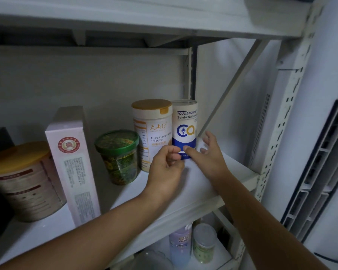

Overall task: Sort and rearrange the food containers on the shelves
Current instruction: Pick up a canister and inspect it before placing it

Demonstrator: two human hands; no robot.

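Hands (pixel 165 168) (pixel 210 154) either side of blue-white canister (pixel 184 123)

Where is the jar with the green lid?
In the head view, the green-lidded jar stands left of centre on the shelf, between the tall pink box and the camel milk powder can.

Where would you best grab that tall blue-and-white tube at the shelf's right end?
Probably round the middle of the upright blue-and-white cylindrical canister, coming from front-right: the gold-lidded white camel-milk tin crowds its left side; its right has no neighbour.
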